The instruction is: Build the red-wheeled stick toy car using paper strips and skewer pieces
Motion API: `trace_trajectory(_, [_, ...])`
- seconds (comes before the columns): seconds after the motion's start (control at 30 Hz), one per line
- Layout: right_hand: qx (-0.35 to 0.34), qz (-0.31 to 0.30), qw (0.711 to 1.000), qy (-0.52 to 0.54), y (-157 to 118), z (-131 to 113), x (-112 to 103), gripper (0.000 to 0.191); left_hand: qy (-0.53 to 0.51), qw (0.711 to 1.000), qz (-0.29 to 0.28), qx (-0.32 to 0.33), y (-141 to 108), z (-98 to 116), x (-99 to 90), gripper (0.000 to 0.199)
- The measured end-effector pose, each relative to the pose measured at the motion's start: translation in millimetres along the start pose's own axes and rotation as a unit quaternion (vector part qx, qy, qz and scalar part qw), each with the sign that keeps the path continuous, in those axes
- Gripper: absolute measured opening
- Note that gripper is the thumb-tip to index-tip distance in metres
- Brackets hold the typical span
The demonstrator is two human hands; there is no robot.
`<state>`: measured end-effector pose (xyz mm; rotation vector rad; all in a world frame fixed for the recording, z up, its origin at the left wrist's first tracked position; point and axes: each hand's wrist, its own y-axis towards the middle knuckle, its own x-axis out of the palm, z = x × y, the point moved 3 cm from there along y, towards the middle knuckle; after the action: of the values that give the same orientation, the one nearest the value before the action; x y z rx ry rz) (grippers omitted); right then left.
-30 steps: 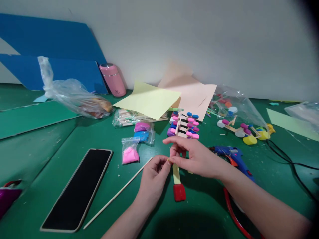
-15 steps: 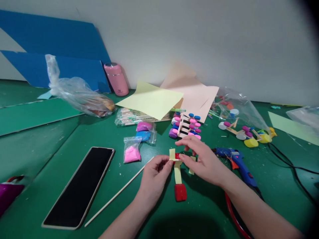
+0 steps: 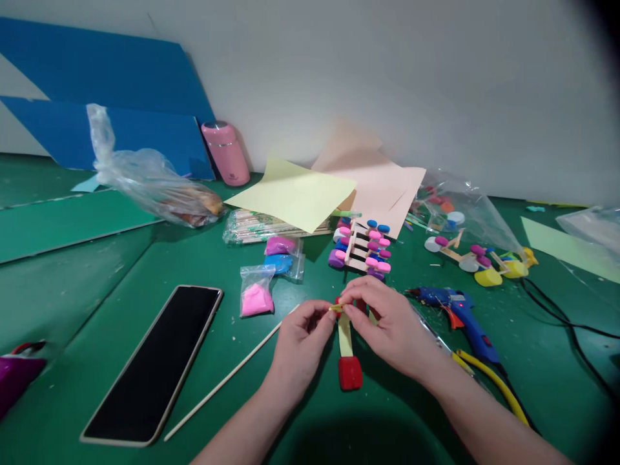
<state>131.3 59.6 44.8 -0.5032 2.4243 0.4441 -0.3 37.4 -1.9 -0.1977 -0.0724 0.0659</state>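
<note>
small yellow piece (image 3: 335, 308) pinched in the fingertips of the left hand (image 3: 299, 339) and right hand (image 3: 390, 329), held near a pale strip (image 3: 345, 340) ending in a red block (image 3: 350, 373), green worktop (image 3: 121, 278) beneath, flanked by a wooden stick (image 3: 232, 372) and blue glue gun (image 3: 473, 324)

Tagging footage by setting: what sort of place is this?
Likely a craft workspace: a blue glue gun, a yellow paper sheet and a small bag of pink material share a green table.
</note>
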Motion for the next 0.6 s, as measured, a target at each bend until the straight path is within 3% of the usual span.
trace_trajectory(0.2, [-0.004, 0.025, 1.0, -0.005, -7.8, 1.0, 1.9, 0.014, -0.008, 1.0, 0.014, -0.014, 0.6, -1.5, -0.8, 0.01])
trace_trajectory(0.6, [-0.027, 0.017, 0.999, -0.04, -11.8, -1.6, 5.0, 0.018, -0.031, 0.999, 0.009, -0.026, 1.1, -1.2, -0.9, 0.01])
